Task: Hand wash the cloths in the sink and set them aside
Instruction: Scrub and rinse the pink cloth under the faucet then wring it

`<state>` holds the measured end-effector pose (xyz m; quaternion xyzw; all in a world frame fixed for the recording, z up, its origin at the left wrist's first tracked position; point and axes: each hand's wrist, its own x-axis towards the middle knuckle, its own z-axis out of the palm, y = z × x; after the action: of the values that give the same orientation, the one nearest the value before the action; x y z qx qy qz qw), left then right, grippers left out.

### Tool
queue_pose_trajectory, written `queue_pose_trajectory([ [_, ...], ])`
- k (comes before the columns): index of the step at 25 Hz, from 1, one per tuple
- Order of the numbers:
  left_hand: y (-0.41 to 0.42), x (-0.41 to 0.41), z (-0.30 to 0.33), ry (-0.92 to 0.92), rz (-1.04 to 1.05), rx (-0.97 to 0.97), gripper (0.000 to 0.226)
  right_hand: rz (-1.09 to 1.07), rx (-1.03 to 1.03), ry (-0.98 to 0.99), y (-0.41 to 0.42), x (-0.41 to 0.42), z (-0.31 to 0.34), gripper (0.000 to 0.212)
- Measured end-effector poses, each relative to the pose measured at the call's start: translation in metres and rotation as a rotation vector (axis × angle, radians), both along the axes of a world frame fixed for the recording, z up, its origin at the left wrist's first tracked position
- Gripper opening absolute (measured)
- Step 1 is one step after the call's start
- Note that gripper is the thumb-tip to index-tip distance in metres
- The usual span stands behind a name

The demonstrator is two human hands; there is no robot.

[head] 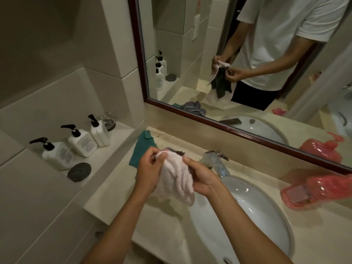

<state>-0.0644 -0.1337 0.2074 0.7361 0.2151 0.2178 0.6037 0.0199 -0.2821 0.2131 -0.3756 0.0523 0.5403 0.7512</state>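
Observation:
A fluffy pale pink cloth (176, 181) hangs bunched between both hands, above the counter at the left rim of the white sink (247, 212). My left hand (149, 171) grips its upper left part. My right hand (202, 177) pinches its right side together with a dark cloth (180, 153), of which only an edge shows behind the pink one. In the mirror, the dark cloth hangs inside the pink one. A teal cloth (142, 149) lies flat on the counter behind my hands. The sink basin holds no cloth.
A chrome faucet (215, 161) stands behind the sink. Three white pump bottles (80, 142) and a dark round disc (79, 171) sit on the ledge at left. A pink plastic bag (316, 191) lies on the counter at right. The mirror runs along the back wall.

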Motion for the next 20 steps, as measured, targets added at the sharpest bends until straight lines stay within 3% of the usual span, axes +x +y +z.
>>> queue_pose_trajectory([
  [3, 0.019, -0.003, -0.006, 0.051, -0.08, 0.013, 0.024, 0.079, -0.035, 0.024, 0.017, 0.002, 0.0, 0.036],
  [6, 0.031, -0.007, -0.015, 0.108, -0.138, 0.009, 0.023, 0.051, -0.212, -0.08, 0.037, 0.003, -0.004, 0.033],
  [17, 0.083, -0.016, -0.019, 0.074, 0.273, 0.098, 0.027, -0.393, -0.198, 0.061, 0.068, 0.021, -0.017, 0.026],
  [20, 0.093, -0.014, -0.011, 0.09, 0.26, 0.109, 0.026, -0.409, -0.316, -0.05, 0.09, 0.028, -0.018, 0.02],
])
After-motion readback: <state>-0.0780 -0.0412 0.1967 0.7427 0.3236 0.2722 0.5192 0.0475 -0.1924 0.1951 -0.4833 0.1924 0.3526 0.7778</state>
